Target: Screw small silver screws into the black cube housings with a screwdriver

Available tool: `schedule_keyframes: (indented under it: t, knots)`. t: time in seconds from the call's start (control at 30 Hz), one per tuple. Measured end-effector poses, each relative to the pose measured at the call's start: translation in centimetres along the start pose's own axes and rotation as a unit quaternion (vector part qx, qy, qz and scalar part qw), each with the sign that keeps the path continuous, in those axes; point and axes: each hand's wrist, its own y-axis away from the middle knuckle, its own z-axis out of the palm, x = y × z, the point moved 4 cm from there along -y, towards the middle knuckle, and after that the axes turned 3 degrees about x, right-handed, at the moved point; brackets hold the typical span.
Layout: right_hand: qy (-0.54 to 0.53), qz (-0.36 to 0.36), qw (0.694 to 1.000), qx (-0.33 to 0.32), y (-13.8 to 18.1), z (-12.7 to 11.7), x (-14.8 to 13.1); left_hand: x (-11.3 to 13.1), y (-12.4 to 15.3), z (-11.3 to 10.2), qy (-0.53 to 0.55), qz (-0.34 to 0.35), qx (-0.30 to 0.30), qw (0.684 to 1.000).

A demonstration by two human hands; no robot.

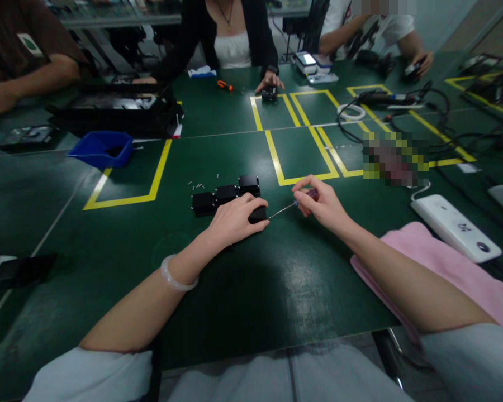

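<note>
My left hand [238, 220] is closed over a small black box [259, 214] on the green table, fingers and thumb on either side of it. In my right hand [321, 201] is a screwdriver [282, 210], gripped by its handle, its thin metal shaft pointing left. The tip reaches the right side of the held box; whether it sits on a screw I cannot tell. Just beyond my left hand, similar black boxes stand in a slanting row: one at the left [203, 204], one in the middle [227, 194] and one at the right [248, 183]. Several small screws [198, 186] lie behind them.
Yellow tape outlines [310, 180] mark the table. A blue bin [103, 149] and a black tray [117, 114] stand at the left. On the right are a pink cloth [411, 245], a white power strip [456, 228] and cables. Across the table, a co-worker's hand [270, 81] touches a black part.
</note>
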Motion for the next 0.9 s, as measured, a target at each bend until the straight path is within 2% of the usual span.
schedule_keyframes:
  t: [0.13, 0.3, 0.5, 0.7, 0.9]
  knots:
    - [0.019, 0.007, 1.000, 0.001, -0.01, -0.06, 0.17, 0.05, 0.00, -0.06, -0.001, -0.001, 0.000, 1.000]
    - [-0.022, -0.009, 1.000, -0.010, 0.01, 0.06, 0.01, 0.12, -0.04, -0.18, -0.003, -0.002, -0.004, 1.000]
    - [0.014, 0.007, 1.000, -0.002, -0.01, -0.05, 0.02, 0.11, 0.00, -0.15, 0.000, -0.002, -0.004, 1.000]
    - [-0.021, -0.009, 1.000, -0.013, -0.03, 0.06, 0.00, 0.11, 0.01, -0.16, -0.004, -0.004, -0.004, 1.000]
    - [0.005, 0.011, 1.000, -0.006, 0.02, 0.01, -0.02, 0.12, 0.03, -0.11, -0.007, 0.001, 0.002, 1.000]
